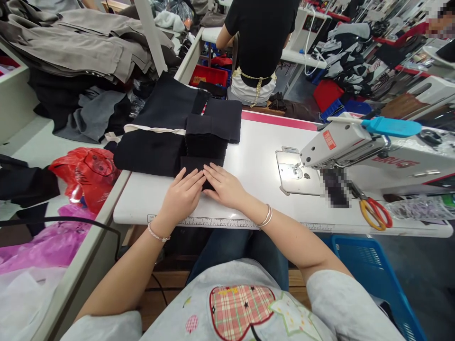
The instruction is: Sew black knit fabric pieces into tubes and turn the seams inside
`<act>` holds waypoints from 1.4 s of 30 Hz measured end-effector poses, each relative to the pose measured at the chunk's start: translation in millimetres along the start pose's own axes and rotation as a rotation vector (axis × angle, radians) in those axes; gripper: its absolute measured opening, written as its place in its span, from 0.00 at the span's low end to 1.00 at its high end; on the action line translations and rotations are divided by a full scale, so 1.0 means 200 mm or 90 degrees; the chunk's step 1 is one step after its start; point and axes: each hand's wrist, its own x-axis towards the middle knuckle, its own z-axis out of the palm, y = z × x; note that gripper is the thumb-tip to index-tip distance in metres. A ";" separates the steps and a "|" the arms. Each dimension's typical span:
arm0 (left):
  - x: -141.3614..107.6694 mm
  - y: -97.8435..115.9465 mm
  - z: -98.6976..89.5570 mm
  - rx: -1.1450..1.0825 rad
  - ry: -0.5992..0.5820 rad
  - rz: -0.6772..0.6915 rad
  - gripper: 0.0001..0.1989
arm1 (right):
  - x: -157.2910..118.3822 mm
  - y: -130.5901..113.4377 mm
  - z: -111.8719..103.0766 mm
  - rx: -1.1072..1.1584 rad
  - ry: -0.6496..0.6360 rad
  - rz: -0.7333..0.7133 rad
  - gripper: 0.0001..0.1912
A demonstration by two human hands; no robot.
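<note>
Both my hands rest on a small dark folded fabric piece near the front of the white sewing table. My left hand lies with its fingers stretched over the left part of the piece. From the other side my right hand presses on it, fingers extended and fingertips close to the left hand's. Just beyond stands a stack of black fabric pieces. Larger folded dark cloth lies to the left, and another dark folded panel sits behind the stack.
A sewing machine stands at the right, with scissors by its base. Red plastic bag and pink plastic lie on the left. A blue basket sits below right. A co-worker is seated ahead.
</note>
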 end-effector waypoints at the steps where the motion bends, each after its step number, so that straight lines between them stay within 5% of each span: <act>1: -0.01 0.00 0.00 -0.006 0.009 0.001 0.24 | 0.00 0.00 0.00 -0.006 0.002 -0.002 0.32; 11: -0.04 -0.03 0.02 0.009 0.021 0.026 0.30 | 0.00 0.00 0.04 -0.005 0.017 0.002 0.30; 16: -0.06 -0.02 0.04 0.005 0.037 0.026 0.40 | 0.00 0.01 -0.08 -0.016 0.033 -0.013 0.25; 19: -0.08 -0.01 0.04 -0.011 0.027 -0.009 0.44 | -0.01 0.10 -0.22 -0.001 0.109 0.030 0.19; 24: -0.09 0.02 0.02 -0.006 0.042 -0.022 0.46 | 0.01 0.39 -0.32 -0.027 0.213 0.239 0.20; 33: -0.10 0.01 0.02 0.014 0.034 -0.022 0.46 | 0.26 0.86 -0.17 -0.067 -0.028 0.200 0.15; 42: -0.10 0.02 0.02 0.003 0.080 -0.049 0.47 | 0.40 0.91 -0.17 -0.124 -0.161 0.159 0.12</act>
